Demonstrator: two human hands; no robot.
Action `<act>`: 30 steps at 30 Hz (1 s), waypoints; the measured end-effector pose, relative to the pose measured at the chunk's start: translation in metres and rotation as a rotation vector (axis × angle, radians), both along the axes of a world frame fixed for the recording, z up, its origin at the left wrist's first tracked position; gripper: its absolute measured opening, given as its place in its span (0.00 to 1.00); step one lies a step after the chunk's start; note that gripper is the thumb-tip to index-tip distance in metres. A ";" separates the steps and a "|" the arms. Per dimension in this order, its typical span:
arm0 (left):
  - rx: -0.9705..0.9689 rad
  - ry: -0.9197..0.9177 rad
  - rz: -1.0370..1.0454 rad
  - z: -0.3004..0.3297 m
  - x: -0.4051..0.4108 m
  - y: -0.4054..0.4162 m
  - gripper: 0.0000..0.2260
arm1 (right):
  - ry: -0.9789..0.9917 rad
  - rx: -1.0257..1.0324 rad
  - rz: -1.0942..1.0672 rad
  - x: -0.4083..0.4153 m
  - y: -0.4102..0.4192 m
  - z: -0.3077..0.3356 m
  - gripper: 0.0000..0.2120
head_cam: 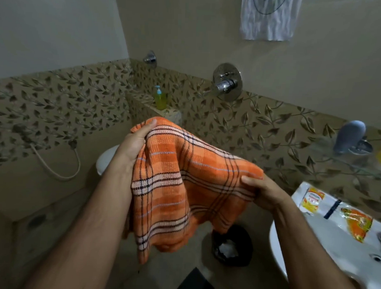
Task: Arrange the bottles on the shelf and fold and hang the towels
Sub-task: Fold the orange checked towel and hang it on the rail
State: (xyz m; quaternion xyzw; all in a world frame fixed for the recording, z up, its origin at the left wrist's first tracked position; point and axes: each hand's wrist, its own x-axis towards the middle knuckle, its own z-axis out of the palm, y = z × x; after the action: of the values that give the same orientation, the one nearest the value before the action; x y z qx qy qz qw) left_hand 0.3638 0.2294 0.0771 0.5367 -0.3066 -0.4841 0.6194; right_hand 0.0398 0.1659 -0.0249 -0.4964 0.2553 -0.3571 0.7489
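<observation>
Leaf-patterned tiled wall (250,124) behind; left hand (135,140) and right hand (263,191) each pinch a top corner of the orange checked towel (184,183), which hangs between them.

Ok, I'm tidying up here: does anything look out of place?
Yes: a printed plastic packet lies on the sink rim, an odd spot for it. The towel is simply held in both hands.

A round chrome shower valve (227,82) sits on the beige wall at upper centre. A white ceramic sink (324,252) fills the lower right, a printed plastic packet (334,207) lying on its rim; a black bin (232,245) stands at lower centre.
</observation>
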 end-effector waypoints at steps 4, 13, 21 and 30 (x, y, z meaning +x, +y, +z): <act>-0.022 0.144 -0.111 -0.007 0.027 0.008 0.13 | -0.109 0.037 -0.066 0.005 0.001 0.032 0.08; -0.073 0.145 -0.183 -0.025 0.041 0.018 0.19 | -0.077 -0.057 -0.275 0.049 -0.001 0.108 0.27; -0.264 0.728 -0.060 -0.088 -0.030 0.018 0.39 | -0.297 -0.029 -0.362 0.087 0.004 0.149 0.16; -0.162 0.567 -0.306 -0.113 -0.039 0.009 0.43 | -0.182 0.097 -0.457 0.041 -0.015 0.105 0.14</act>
State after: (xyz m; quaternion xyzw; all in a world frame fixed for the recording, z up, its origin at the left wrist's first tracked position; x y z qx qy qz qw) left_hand 0.3248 0.2386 -0.0359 0.2776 -0.2365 -0.6755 0.6409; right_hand 0.0805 0.1504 0.0796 -0.3550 0.3095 -0.5477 0.6916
